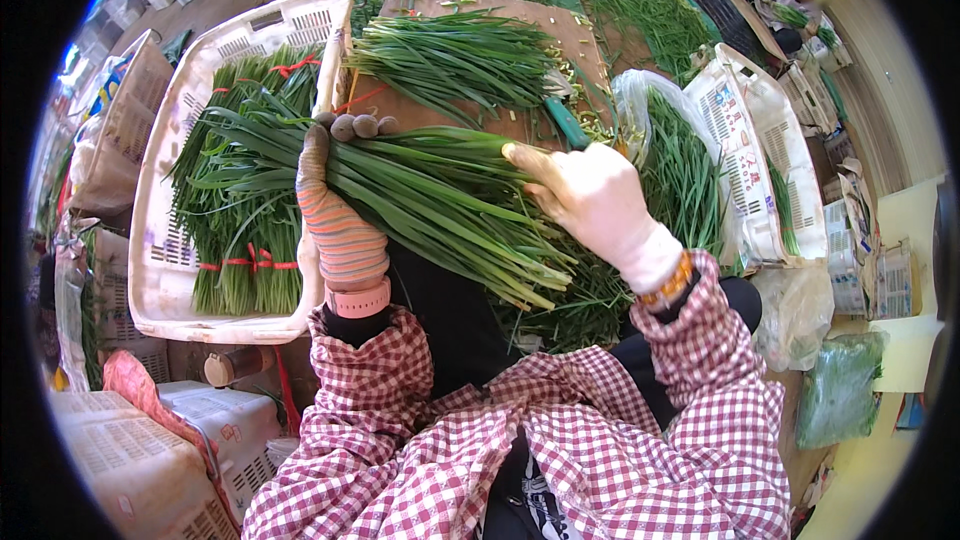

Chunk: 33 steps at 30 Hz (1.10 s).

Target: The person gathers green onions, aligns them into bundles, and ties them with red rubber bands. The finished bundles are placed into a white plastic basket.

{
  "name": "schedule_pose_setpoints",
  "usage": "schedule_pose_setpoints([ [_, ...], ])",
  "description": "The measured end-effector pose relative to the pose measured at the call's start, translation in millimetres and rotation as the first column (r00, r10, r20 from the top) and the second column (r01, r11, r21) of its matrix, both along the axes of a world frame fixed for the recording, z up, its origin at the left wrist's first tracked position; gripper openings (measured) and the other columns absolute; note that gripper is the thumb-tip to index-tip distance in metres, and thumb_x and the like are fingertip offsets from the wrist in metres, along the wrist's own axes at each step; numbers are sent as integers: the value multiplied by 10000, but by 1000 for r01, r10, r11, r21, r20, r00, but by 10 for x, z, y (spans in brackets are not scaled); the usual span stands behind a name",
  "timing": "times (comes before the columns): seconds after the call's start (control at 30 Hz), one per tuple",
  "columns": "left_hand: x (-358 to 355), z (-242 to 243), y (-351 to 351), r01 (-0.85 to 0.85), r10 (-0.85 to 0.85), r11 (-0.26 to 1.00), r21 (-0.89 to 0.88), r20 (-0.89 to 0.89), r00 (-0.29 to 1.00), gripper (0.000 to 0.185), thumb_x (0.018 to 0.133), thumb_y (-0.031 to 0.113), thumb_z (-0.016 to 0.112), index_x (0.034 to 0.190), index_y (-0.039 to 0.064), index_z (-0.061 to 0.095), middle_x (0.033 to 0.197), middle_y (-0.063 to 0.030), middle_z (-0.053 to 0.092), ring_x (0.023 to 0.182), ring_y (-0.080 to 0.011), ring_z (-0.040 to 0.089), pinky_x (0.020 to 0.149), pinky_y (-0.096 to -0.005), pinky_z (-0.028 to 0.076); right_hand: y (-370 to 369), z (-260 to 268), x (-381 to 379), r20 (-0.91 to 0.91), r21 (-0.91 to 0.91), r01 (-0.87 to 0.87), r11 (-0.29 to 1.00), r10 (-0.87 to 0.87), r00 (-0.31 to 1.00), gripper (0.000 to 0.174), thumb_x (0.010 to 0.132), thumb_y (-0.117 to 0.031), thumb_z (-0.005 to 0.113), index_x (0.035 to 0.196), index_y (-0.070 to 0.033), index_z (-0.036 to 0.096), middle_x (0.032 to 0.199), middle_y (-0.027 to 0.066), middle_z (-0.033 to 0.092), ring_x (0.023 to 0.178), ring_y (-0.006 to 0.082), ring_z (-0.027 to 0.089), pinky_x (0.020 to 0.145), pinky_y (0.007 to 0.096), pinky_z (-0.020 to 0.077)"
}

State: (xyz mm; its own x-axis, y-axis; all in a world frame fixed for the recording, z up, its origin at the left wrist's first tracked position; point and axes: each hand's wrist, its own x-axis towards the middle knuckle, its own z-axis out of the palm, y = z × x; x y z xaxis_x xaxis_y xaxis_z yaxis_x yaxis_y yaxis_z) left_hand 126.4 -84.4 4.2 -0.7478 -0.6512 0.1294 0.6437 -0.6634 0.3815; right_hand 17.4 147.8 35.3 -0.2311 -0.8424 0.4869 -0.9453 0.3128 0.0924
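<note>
My left hand [341, 217], in a striped knit glove with dark fingertips, is wrapped around a loose bunch of garlic chives [442, 210]. The leaves fan out leftward over a white plastic crate [319, 315], while the pale stem ends point right. My right hand [600, 202], in a pale glove, has its thumb and forefinger closed at the upper stems of this bunch; the other fingers are curled. Just beyond the right hand, a green-handled knife [566, 122] lies on a brown board [442, 109], its blade partly hidden. Another pile of chives [457, 52] rests on that board.
Bundles tied with red bands [247, 277] fill much of the left crate. At right are chives in a clear plastic bag [634, 101] and another white crate [795, 187]. Cut stem bits [581, 79] litter the board. A person [795, 4] sits far right, holding chives.
</note>
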Motion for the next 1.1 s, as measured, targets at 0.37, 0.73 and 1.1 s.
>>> schedule_pose_setpoints([
  [0.37,-12,-21,-48,67,-66,998,4,-72,995,202,1020,239,542,1079,53,591,913,-34,601,946,-224,596,994,-437,467,-208,-161,-36,189,30,54,998,-59,980,243,869,-336,686,1020,-151,639,746,67,688,677,285,665,655,389,502],
  [0.73,1,-5,11,172,-177,984,-49,-126,976,205,1013,261,557,1068,65,580,968,-45,594,1005,-221,555,980,-415,440,-22,-94,59,262,29,99,995,-103,960,219,849,-298,708,1004,-168,624,663,75,654,644,296,663,621,426,509],
  [1.1,20,33,19,155,-159,987,-51,-88,983,196,1014,244,547,1077,62,583,1001,-61,607,1036,-241,560,1001,-410,435,-382,-99,83,421,-97,82,992,-34,906,208,836,-231,746,1003,-149,654,774,103,688,709,312,672,628,412,525],
])
